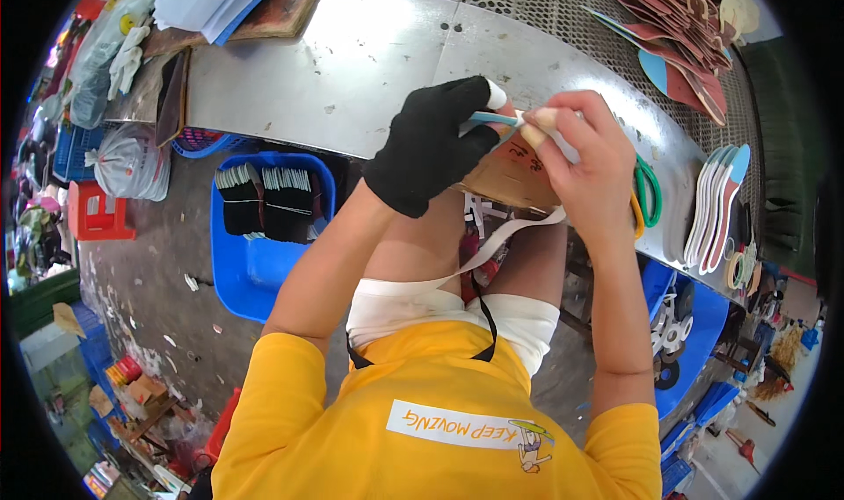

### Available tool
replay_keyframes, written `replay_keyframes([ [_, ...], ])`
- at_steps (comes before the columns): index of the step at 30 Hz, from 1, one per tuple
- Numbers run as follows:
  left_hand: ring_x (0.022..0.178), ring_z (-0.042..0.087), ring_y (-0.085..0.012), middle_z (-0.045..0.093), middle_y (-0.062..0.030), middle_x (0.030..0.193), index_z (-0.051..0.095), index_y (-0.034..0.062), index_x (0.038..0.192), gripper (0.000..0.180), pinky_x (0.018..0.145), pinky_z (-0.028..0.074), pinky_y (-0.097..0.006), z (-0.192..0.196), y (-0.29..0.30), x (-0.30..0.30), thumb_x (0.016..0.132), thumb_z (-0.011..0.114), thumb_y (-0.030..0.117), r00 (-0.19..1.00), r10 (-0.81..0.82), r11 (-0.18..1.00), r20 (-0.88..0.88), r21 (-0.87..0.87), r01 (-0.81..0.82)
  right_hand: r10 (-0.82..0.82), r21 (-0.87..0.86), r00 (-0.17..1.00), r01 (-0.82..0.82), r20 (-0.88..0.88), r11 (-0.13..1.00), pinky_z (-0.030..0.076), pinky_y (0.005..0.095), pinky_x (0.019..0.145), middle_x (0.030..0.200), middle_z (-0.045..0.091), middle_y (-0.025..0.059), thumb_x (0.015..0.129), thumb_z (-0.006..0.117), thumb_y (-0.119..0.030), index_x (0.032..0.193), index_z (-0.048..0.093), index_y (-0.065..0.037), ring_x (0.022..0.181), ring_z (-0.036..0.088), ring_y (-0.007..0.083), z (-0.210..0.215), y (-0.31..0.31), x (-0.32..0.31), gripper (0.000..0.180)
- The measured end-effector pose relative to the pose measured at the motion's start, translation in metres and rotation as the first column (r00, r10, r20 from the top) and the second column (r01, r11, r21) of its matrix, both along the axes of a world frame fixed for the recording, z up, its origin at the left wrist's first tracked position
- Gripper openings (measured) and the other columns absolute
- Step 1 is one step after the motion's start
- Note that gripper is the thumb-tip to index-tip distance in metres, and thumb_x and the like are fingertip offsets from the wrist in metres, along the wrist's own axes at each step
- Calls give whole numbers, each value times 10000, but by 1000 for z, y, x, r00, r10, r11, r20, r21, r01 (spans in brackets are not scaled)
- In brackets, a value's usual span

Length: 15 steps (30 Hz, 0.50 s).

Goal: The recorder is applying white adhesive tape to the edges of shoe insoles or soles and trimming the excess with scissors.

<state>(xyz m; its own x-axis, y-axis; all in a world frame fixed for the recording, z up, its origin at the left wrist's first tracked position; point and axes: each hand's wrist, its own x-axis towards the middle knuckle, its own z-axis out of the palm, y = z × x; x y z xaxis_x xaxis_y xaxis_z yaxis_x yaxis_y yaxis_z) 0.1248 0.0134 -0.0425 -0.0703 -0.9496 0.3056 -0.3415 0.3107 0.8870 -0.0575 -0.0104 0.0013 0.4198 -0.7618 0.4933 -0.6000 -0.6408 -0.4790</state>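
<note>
My left hand (440, 140), in a black glove with bare fingertips and white wrapping on one finger, pinches a thin light-blue piece (482, 118), seen edge-on. It resembles the insoles stacked at the right, but its full shape is hidden. My right hand (585, 148) is bare and meets the left one over the table's near edge. Its thumb and fingers are closed on a white strip (519, 225) at the end of the blue piece. From there the strip seems to hang down and run across my lap. Brown cardboard (501, 182) lies beneath both hands.
Green loop handles (649, 191) lie right of my right hand, beside a stack of white insoles (714, 210). Reddish-brown pieces (681, 34) pile at the far right of the metal table (369, 52). A blue bin (272, 267) with black bundles stands on the floor, left.
</note>
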Motion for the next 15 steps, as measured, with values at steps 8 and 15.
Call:
replay_keyframes([
  [8, 786, 651, -296, 612, -105, 867, 613, 62, 991, 237, 656, 510, -337, 17, 4, -3, 769, 697, 81, 987, 45, 967, 153, -254, -4, 111, 219, 988, -85, -105, 972, 473, 381, 655, 830, 618, 125, 755, 702, -137, 848, 665, -35, 741, 598, 341, 8, -11, -8, 143],
  [15, 786, 641, -259, 623, -75, 938, 686, 94, 987, 268, 682, 507, -322, 24, -7, -4, 743, 649, -10, 928, -63, 949, 367, -265, 170, -77, 781, 972, -129, 221, 611, 426, 296, 553, 713, 604, 31, 814, 665, -141, 864, 632, 11, 610, 550, 125, 16, -22, -42, 164],
])
